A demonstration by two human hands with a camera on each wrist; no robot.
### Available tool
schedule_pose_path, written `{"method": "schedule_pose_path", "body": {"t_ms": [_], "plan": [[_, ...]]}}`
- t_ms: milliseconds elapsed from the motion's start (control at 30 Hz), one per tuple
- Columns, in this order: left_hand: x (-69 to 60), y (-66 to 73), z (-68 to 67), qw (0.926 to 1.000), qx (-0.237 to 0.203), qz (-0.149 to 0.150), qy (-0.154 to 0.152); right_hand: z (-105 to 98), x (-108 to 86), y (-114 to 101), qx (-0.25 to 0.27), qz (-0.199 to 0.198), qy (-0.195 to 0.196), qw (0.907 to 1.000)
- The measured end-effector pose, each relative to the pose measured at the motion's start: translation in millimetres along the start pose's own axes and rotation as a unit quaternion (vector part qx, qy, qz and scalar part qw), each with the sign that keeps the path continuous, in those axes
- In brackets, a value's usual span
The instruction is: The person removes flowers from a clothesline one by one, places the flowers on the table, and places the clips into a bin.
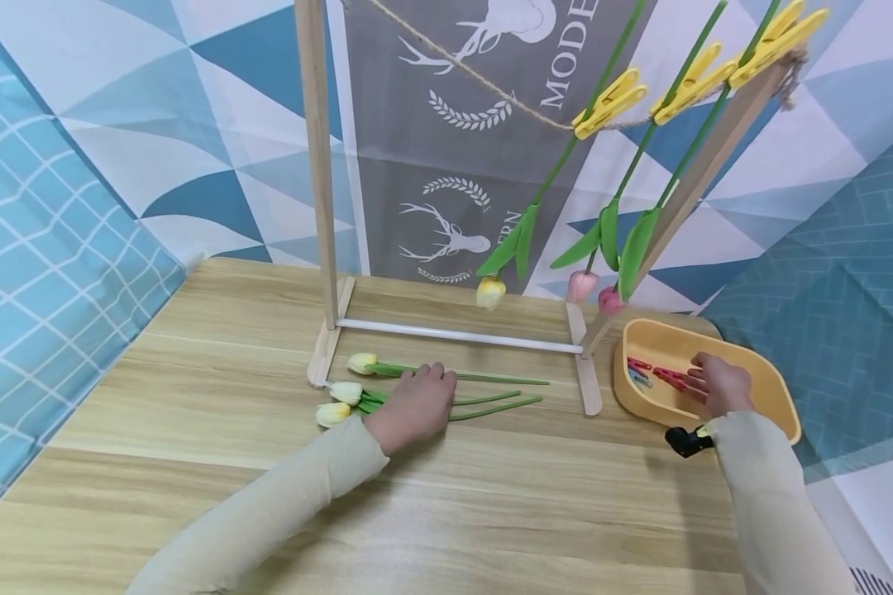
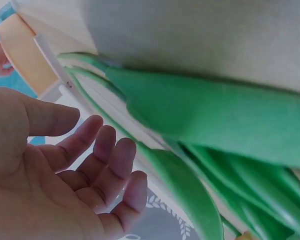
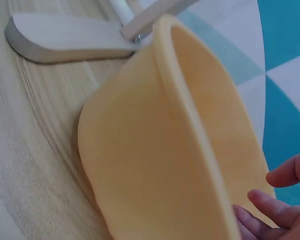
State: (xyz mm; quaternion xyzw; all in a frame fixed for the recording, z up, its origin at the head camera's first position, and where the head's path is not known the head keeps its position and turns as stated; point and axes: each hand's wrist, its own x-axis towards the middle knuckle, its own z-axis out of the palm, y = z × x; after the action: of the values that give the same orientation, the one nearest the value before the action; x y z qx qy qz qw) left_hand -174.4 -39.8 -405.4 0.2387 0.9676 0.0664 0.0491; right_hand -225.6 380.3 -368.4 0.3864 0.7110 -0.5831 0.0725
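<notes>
Three artificial tulips lie on the table, an upper pale yellow one [image 1: 362, 364] and two below it, a white one [image 1: 346, 392] and another yellow one [image 1: 332, 414]. My left hand [image 1: 419, 406] is over their green stems. In the left wrist view its loosely bent fingers [image 2: 122, 157] hold nothing and stand beside a green leaf [image 2: 205, 115]. My right hand [image 1: 720, 383] reaches over the yellow basket [image 1: 777, 397], where red clothespins [image 1: 670, 378] and a blue one [image 1: 639, 378] lie. Its fingers are parted in the right wrist view, and no clothespin shows between them.
A wooden frame [image 1: 320, 165] with a white crossbar [image 1: 461, 335] stands behind the tulips. From its twine [image 1: 484, 78], yellow clothespins [image 1: 612, 103] hold a yellow tulip [image 1: 490, 292], a light pink tulip [image 1: 582, 286] and a dark pink tulip [image 1: 611, 301] upside down. Patterned cloth hangs behind.
</notes>
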Motion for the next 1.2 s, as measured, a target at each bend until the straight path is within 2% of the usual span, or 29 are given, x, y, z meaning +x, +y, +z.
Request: {"method": "schedule_pose_path", "body": {"t_ms": [233, 433, 600, 733, 1000, 1200], "plan": [[-0.4, -7.4, -9.9, 0.9996, -0.018, -0.004, 0.023, 2, -14.4, -5, -0.006, -0.06, -0.032, 0.9977], [-1.5, -14.5, -21.8, 0.9971, -0.05, -0.012, 0.055, 7, -28.3, -10, -0.017, -0.114, -0.072, 0.9908], [-1.6, -19.7, -33.1, 0.9944, -0.059, -0.018, 0.086, 13, -45.9, -17, -0.032, -0.176, -0.109, 0.9777], [-1.2, -22.6, -42.4, 0.9923, -0.065, -0.019, 0.104, 20, -61.3, -24, -0.066, -0.219, -0.122, 0.9659], [-1.7, -24.9, -57.1, 0.9856, -0.088, -0.018, 0.143, 35, -91.2, -39, -0.144, -0.269, -0.114, 0.9453], [-0.9, -27.1, -65.8, 0.9741, -0.146, -0.004, 0.173, 43, -110.1, -48, -0.146, -0.293, -0.123, 0.9369]]}}
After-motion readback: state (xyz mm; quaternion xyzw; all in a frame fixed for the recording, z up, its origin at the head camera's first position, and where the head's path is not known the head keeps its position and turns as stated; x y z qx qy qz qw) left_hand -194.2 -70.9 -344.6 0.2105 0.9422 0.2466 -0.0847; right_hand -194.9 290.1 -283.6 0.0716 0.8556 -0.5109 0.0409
